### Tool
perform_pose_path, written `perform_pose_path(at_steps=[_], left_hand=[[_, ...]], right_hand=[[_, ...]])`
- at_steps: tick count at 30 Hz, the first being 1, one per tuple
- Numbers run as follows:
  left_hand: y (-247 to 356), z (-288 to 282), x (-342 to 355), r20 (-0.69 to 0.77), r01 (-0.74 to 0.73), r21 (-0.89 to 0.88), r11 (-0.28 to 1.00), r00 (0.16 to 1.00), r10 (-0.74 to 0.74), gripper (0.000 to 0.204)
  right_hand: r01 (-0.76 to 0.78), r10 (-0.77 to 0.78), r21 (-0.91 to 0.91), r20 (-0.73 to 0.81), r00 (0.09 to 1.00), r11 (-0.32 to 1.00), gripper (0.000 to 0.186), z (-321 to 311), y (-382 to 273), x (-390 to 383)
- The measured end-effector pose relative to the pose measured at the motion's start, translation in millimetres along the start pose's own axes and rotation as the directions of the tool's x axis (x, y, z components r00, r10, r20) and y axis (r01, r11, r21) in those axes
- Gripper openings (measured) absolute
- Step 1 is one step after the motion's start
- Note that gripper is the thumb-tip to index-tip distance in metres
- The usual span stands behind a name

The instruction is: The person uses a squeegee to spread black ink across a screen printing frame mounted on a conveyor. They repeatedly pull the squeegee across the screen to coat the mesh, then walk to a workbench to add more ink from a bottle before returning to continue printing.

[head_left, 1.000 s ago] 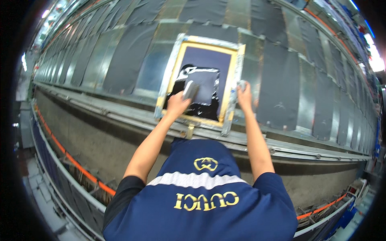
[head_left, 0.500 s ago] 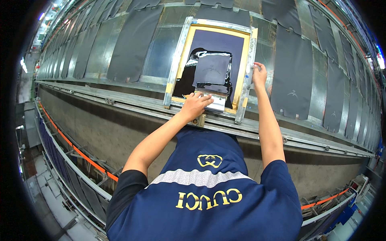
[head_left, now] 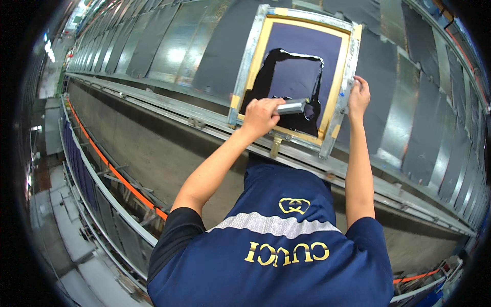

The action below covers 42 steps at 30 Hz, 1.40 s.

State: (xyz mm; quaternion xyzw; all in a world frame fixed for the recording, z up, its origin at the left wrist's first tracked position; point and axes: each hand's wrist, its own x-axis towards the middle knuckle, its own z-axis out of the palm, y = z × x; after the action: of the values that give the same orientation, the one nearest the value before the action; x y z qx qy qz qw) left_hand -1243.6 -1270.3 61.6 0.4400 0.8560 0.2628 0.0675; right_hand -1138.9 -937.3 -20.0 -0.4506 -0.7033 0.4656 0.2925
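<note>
I count one left hand (head_left: 261, 117) past twelve o'clock in my view, one right hand (head_left: 359, 98) at two, one frame (head_left: 312, 17) and one metallic tool (head_left: 291, 107) toward one.

I see a row of gold capital letters (head_left: 288, 254) across the chest of the person's navy shirt (head_left: 271, 284), standing upside down from the wearer's own view. Beyond the pale band (head_left: 276, 224) sits a gold emblem (head_left: 294, 205) of interlocking loops.
</note>
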Motion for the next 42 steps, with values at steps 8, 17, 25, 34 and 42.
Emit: perform_pose_path(at_steps=[8,17,25,34,42], left_hand=[[-187.0,-110.1,-12.9,0.025,0.036,-0.04,0.999,0.999,-0.035,0.044],[-258.8,-133.7,-32.8,0.041,-0.059,-0.05,0.997,0.997,0.061,0.044],[-251.0,-117.3,-95.8,0.249,-0.272,0.044,0.961,0.935,0.253,0.063],[-269.2,-91.6,63.0,0.03,-0.117,0.025,0.993,0.993,0.116,0.031],[-283.5,-60.7,112.5,-0.036,-0.165,0.122,0.979,0.985,0.17,0.031]], right_hand=[[-0.007,0.011,0.076,-0.045,0.999,0.997,0.021,183.0,-56.2,-92.1],[0.005,-0.008,-0.03,-0.088,0.996,1.0,0.021,243.0,-90.5,-112.0],[-0.054,0.046,-0.136,-0.063,0.997,0.989,0.022,245.7,-78.8,-109.1],[-0.098,0.088,-0.169,-0.068,0.994,0.981,0.022,243.1,-85.0,-108.8],[-0.117,0.11,-0.141,-0.057,0.992,0.983,0.021,244.5,-89.0,-112.6]])
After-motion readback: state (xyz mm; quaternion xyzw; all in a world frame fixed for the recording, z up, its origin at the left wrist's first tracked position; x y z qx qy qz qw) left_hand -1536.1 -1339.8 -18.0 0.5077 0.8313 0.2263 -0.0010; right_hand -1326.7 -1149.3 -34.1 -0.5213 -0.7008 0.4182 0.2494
